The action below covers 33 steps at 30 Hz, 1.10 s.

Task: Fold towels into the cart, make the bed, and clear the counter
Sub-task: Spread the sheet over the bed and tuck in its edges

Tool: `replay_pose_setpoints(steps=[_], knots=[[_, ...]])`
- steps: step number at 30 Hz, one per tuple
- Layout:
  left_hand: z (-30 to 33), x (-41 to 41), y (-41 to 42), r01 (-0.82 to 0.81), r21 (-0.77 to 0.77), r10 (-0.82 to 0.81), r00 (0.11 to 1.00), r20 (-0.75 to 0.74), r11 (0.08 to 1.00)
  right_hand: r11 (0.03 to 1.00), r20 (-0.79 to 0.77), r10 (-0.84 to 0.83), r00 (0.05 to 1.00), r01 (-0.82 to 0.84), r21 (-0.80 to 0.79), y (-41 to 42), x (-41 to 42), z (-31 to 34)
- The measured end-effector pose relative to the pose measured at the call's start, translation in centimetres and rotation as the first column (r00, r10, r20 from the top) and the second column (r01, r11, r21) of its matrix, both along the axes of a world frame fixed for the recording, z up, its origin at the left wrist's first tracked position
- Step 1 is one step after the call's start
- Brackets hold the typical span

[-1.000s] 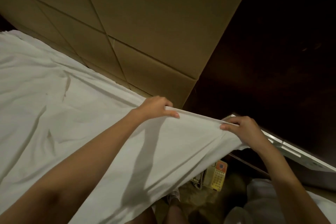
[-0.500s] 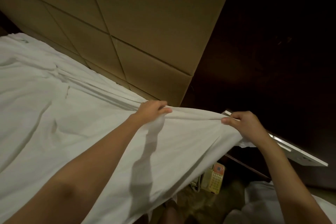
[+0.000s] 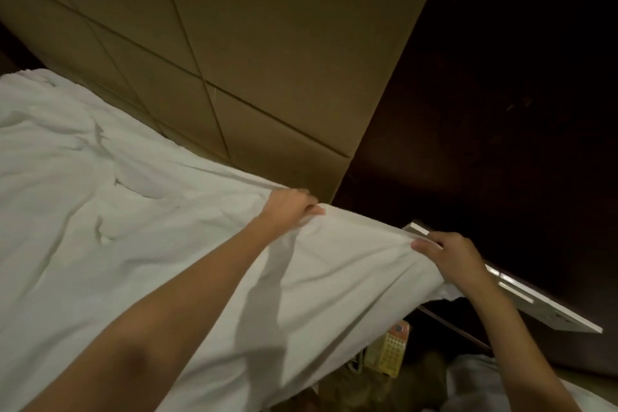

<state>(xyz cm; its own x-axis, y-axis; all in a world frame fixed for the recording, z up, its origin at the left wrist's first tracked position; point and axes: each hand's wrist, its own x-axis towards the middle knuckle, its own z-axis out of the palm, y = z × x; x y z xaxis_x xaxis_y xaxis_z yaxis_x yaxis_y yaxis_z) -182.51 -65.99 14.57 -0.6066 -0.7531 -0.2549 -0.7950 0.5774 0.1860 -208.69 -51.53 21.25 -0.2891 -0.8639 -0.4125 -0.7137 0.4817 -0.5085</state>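
Two hands on one white sheet [image 3: 140, 244]: our left hand [image 3: 287, 211] grips top edge, right hand [image 3: 448, 254] pinches corner; one phone [image 3: 391, 351] below.

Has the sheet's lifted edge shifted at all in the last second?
Yes. The sheet edge, gripped by the left hand and right hand, was taut a second ago and now sags and bunches, with more wrinkles gathered toward the tan headboard.
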Motion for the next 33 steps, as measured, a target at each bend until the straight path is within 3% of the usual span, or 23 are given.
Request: replay_pose_setpoints(steps=[4, 7, 10, 20, 26, 33], knots=[[-0.7, -2.5, -1.9, -0.045, -0.002, 0.045, 0.996, -0.073, 0.999, 0.991, -0.148, 0.055, 0.987, -0.037, 0.125, 0.6, -1.1, -3.2], [-4.4, -3.7, -1.4, 0.007, 0.094, -0.008, 1.0, 0.002, 0.996, 0.947, -0.188, 0.186, 0.964, -0.124, 0.297, 0.8, -0.9, -6.6], [-9.0, -4.0, -0.5, 0.006, 0.119, -0.012, 0.998, 0.054, 0.993, 0.913, -0.223, 0.206, 0.953, -0.106, 0.393, 1.0, -0.5, -10.9], [-18.0, -5.6, -1.0, -0.095, -0.128, 0.092, 0.995, -0.031, 0.987, 0.99, -0.223, -0.002, 0.975, 0.034, 0.138, 0.4, -2.1, -23.2], [-16.1, -5.6, 1.0, -0.06, -0.085, 0.051, 0.994, -0.1, 0.995, 0.997, -0.096, -0.021, 0.995, 0.028, 0.078, 0.2, 0.9, -21.0], [-12.1, 0.0, 1.0, -0.149, -0.071, 0.138, 0.979, -0.15, 0.986, 0.989, -0.01, 0.142, 0.99, -0.142, 0.051, -2.5, 9.0, -18.5]])
